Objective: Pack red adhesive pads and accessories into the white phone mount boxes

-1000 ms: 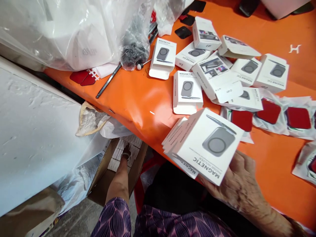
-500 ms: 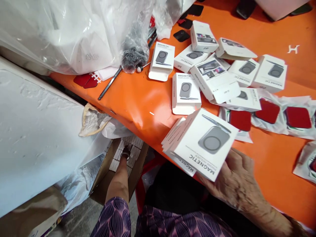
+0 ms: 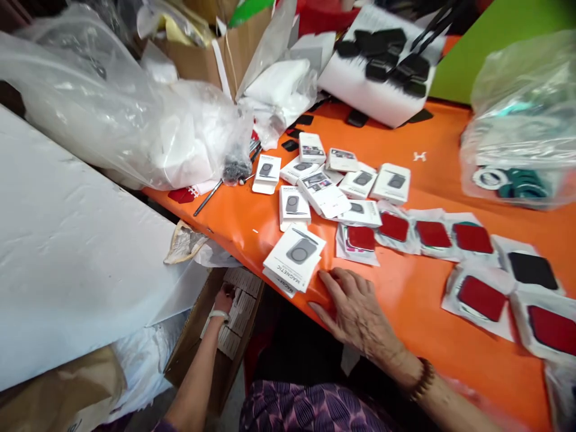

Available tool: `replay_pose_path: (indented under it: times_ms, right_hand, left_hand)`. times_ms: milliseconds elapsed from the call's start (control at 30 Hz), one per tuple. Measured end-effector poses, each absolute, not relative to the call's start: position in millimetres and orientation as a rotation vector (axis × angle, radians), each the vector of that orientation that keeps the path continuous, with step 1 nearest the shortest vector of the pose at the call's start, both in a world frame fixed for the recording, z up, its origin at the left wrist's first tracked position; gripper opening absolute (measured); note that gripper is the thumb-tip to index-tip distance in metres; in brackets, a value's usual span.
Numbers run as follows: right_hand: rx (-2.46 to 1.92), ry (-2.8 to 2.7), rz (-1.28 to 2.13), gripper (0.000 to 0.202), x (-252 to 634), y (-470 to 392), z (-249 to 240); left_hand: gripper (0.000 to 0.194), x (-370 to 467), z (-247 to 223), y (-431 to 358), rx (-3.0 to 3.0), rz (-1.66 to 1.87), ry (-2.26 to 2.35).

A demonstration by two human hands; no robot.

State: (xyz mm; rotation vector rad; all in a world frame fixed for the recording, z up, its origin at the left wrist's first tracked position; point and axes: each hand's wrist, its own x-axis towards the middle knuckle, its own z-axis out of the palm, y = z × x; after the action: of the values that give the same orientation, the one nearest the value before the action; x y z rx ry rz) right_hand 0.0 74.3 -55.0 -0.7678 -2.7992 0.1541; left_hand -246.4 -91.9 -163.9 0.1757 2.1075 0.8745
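Resting: right hand (image 3: pixel 355 306), fingers spread flat on the orange surface (image 3: pixel 405 294), holding nothing.
Lying: stack of white boxes (image 3: pixel 294 259), touching its fingertips, up-left.
Reaching: left hand (image 3: pixel 224 298), into carton (image 3: pixel 234 312) lower left; grip untellable.

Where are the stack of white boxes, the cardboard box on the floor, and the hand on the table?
Stack of boxes (image 3: pixel 294 258), head view, on the top box's printed face.
Cardboard box (image 3: pixel 204 327), head view, on its brown side wall.
Right hand (image 3: pixel 355 306), head view, on the back of the hand.

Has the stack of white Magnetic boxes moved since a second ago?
Yes. The stack of white Magnetic boxes now rests flat on the orange table edge, and the right hand has let go.
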Motion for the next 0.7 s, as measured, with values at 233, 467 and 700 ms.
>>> replay_pose_path:
  times_ms: [233, 467, 700]
  right_hand:
    - [-0.903, -2.322, 0.911, 0.033, 0, 79, -42]
    - [-0.986, -1.84, 1.681, 0.055, -52, 119, -7]
    - [-0.668, -1.997, 2.003, 0.051, -70, 138, 6]
  left_hand:
    - [0.063, -221, -64, -88, 0.167, 1.519, 1.538]
    - [0.069, -172, 7, -37, 0.075, 1.542, 1.309]
    - [0.057, -144, 30, 5, -0.059, 1.584, 1.393]
